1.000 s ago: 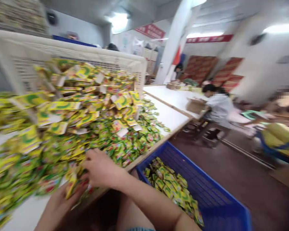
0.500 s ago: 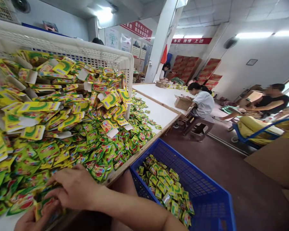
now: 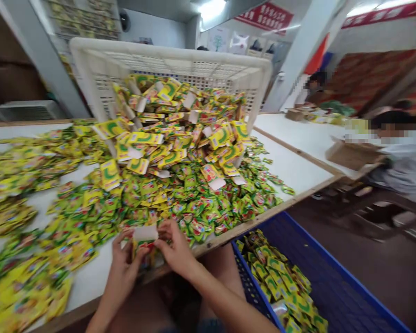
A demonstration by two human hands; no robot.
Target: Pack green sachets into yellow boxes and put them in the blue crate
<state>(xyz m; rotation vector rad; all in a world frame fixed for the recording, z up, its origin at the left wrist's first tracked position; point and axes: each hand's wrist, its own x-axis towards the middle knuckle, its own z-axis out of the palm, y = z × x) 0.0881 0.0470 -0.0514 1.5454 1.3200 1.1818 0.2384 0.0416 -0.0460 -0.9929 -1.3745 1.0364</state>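
Note:
At the table's near edge my left hand (image 3: 125, 261) is closed around a small yellow and red carton (image 3: 146, 235), its white flap standing up. The fingers of my right hand (image 3: 176, 247) pinch the flap's right side. Beyond my hands lies a heap of green and yellow sachets (image 3: 194, 203). Behind them a white plastic basket (image 3: 180, 58), tipped toward me, spills many yellow cartons (image 3: 166, 125) with white flaps onto the sachets.
A blue crate (image 3: 336, 268) holding packed cartons (image 3: 280, 286) stands low at my right, beside the table edge. More sachets (image 3: 17, 180) spread over the white table (image 3: 93, 270) at left. At another table, a person in a pale top (image 3: 409, 162) sits by an open cardboard box (image 3: 353, 155).
The view has swung left, so the basket and heap sit further right. My hands, low at the left among sachets before, now hold up a carton with its flap raised.

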